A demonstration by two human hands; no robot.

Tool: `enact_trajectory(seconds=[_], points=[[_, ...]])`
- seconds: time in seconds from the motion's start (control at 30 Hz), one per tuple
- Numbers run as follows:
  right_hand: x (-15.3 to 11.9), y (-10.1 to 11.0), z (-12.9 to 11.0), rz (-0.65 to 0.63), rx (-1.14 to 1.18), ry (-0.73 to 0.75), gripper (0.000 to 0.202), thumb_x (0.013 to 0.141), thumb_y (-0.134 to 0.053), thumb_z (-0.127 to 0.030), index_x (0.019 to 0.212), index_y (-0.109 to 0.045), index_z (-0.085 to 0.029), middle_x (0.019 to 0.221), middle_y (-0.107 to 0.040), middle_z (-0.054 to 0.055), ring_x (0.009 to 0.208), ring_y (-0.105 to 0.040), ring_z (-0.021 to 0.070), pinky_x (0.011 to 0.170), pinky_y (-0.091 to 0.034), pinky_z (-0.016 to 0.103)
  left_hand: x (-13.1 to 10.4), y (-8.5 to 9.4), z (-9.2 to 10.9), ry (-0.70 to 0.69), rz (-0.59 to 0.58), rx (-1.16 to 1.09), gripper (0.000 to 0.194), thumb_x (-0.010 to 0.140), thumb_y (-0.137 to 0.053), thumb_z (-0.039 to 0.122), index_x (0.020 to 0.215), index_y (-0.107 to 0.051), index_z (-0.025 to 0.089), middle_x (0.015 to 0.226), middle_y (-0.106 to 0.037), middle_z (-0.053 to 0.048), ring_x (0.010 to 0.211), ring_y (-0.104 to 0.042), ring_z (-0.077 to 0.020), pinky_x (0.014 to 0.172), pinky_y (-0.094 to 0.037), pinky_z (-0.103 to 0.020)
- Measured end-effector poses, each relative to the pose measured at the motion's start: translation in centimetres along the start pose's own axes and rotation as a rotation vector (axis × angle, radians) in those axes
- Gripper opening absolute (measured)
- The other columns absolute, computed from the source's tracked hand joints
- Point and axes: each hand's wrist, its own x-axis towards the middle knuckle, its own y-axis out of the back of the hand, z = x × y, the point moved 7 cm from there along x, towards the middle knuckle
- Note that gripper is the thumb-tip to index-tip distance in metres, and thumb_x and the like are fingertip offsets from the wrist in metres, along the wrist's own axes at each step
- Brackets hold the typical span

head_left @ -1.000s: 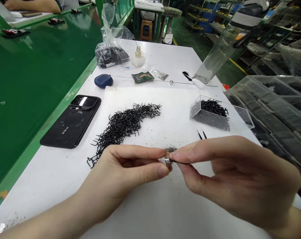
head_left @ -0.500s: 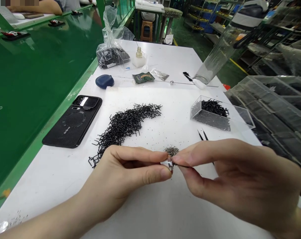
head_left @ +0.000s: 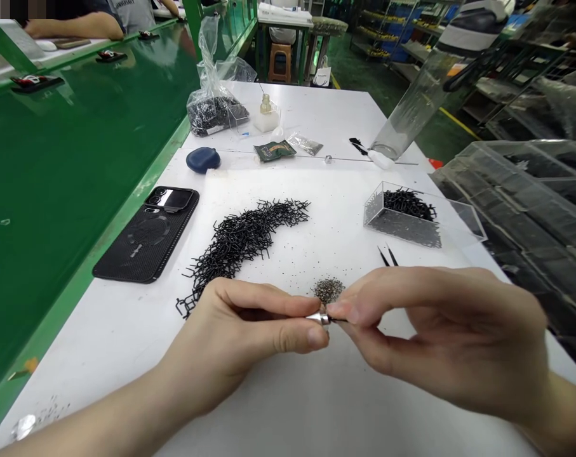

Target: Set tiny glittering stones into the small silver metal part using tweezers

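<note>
Between its thumb and index finger, my left hand (head_left: pixel 249 336) pinches a small silvery metal cylinder (head_left: pixel 320 318). My right hand (head_left: pixel 440 336) is closed on a thin black piece (head_left: pixel 339 320), whose tip meets the right end of the cylinder; most of it is hidden by the fingers. Just beyond the fingertips lies a small pile of tiny metallic bits (head_left: pixel 328 291). A long curved heap of bent black pieces (head_left: pixel 242 241) spreads behind my left hand. Dark tweezers (head_left: pixel 387 256) point away from behind my right hand, partly covered by it.
On the left lies a black phone (head_left: pixel 147 235), with a blue rounded case (head_left: pixel 202 160) behind it. A clear box (head_left: pixel 402 228) of black pieces stands right, near a tilted clear bottle (head_left: pixel 411 111). Farther back are a plastic bag (head_left: pixel 214 108) and a small glass bottle (head_left: pixel 265 105).
Both hands stay together at nearly the same place. The metal cylinder has turned slightly, and my right hand has shifted a little left. The view has moved slightly.
</note>
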Motion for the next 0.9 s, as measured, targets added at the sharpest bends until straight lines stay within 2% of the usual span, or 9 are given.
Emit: enact_trajectory(seconds=[0.17,0.33,0.47,0.63,0.9], points=[[0.05,-0.19,0.28,-0.023,0.041,0.026,0.037,0.088,-0.078,0.006,0.103,-0.080,-0.028,0.088,-0.090,-0.005,0.072,-0.088,0.0171,0.069,-0.075,0.025,-0.11,0.00,-0.03,0.022,0.032,0.005,0.023,0.067,-0.116,0.027,0.078,-0.096,0.034,0.082,-0.092,0.003,0.073,-0.086,-0.0121,0.074,-0.067,-0.010],[0.00,-0.22,0.43,0.000,0.041,0.017,0.040,0.091,-0.077,0.004,0.107,-0.083,-0.033,0.090,-0.091,-0.004,0.069,-0.085,0.0199,0.061,-0.074,0.032,-0.02,-0.19,0.19,0.003,0.021,-0.005,0.024,0.067,-0.116,0.026,0.079,-0.096,0.034,0.082,-0.092,0.003,0.076,-0.086,-0.0124,0.079,-0.067,-0.010],[0.00,-0.19,0.57,0.025,0.067,0.013,0.035,0.091,-0.079,0.002,0.106,-0.081,-0.030,0.091,-0.091,-0.003,0.069,-0.084,0.0171,0.062,-0.072,0.028,0.00,-0.14,0.17,0.004,0.008,-0.018,0.026,0.067,-0.115,0.021,0.080,-0.097,0.032,0.083,-0.093,0.003,0.076,-0.086,-0.0119,0.078,-0.066,-0.009],[0.22,-0.10,0.61,0.036,0.103,0.054,0.029,0.092,-0.082,0.002,0.106,-0.081,-0.023,0.092,-0.091,-0.001,0.071,-0.083,0.0125,0.064,-0.069,0.020,0.21,0.01,0.20,-0.004,0.022,-0.047,0.025,0.068,-0.117,0.025,0.080,-0.096,0.033,0.082,-0.093,0.003,0.075,-0.088,-0.0120,0.077,-0.068,-0.010],[0.39,-0.04,0.63,0.015,0.101,0.045,0.031,0.092,-0.080,0.004,0.106,-0.080,-0.023,0.092,-0.090,0.000,0.073,-0.083,0.0125,0.066,-0.069,0.020,0.11,0.11,0.16,-0.010,0.030,-0.048,0.026,0.067,-0.118,0.027,0.079,-0.096,0.031,0.083,-0.093,0.002,0.074,-0.088,-0.0119,0.076,-0.069,-0.010]])
